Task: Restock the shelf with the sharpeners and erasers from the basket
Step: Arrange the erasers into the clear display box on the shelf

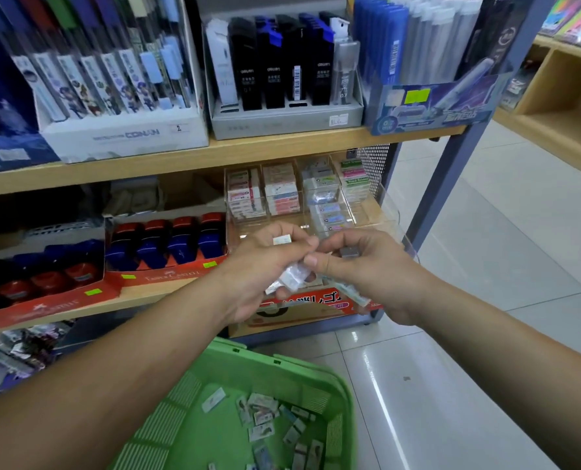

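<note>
Sharpeners (pixel 167 244), red and blue, stand in rows in red Faber-Castell trays (pixel 160 274) on the shelf board, well left of your L hand and at about its height. More of them fill a second tray further left.

Your L hand (pixel 258 276) is up in front of the shelf with its fingers curled. It pinches one small pale eraser (pixel 282 239) at the thumb tip and grips a clump of wrapped erasers (pixel 294 278) lower in the palm. Your R hand (pixel 374 269) is right up against it, fingertips touching or nearly so. It pinches a small grey block (pixel 350 252) btwn thumb and forefinger; can't tell if that's an eraser or a sharpener. A green-printed packet (pixel 348 293) is tucked under the R fingers.

Just behind both hands, on the same shelf, is a clear acrylic organiser (pixel 408 239). Its compartments hold stacked boxed erasers (pixel 280 189): pink and red packs behind your L hand, paler and green ones behind your R. A red and white carton (pixel 302 305) shows below the hands.

Under your forearms, on the tiled floor, sits the green basket (pixel 248 366). Loose erasers (pixel 265 415) are scattered across its bottom, mostly below your R wrist.
</note>
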